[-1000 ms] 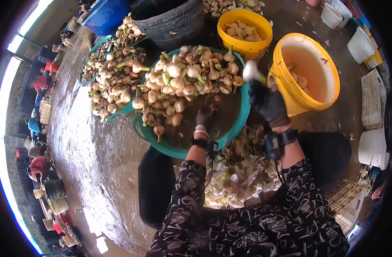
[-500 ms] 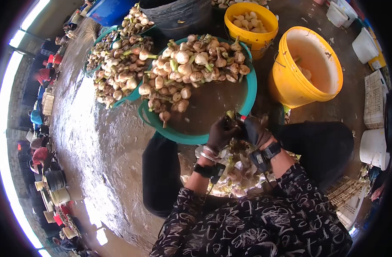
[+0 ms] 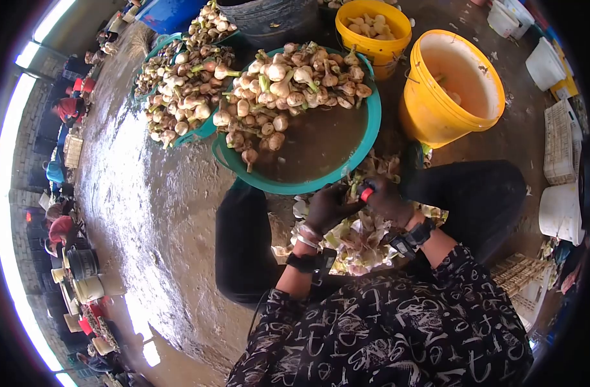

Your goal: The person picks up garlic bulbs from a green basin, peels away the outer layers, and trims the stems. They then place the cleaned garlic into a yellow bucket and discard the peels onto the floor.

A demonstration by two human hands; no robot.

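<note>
Both hands wear dark gloves and nearly touch, just below the rim of a teal basin [image 3: 376,122] piled on its far side with garlic bulbs [image 3: 288,77]. My right hand [image 3: 390,201] is closed around a small red-handled tool [image 3: 366,193]. My left hand [image 3: 331,208] is closed with its fingertips beside the tool; what it grips is too small and dark to make out. Some greenish stem shows between the hands. Under them, between my legs, lies a heap of garlic peelings [image 3: 363,242].
A tilted yellow bucket [image 3: 437,109] stands right of the basin, with a smaller yellow bucket of peeled garlic [image 3: 379,48] behind it. A black tub [image 3: 269,22] and more garlic [image 3: 185,97] are beyond. White crates [image 3: 559,138] line the right; people [image 3: 66,109] sit far left.
My hands have dropped slightly toward me, away from the basin rim, and parted a little. More of the red tool shows. The whole view has shifted a little.
</note>
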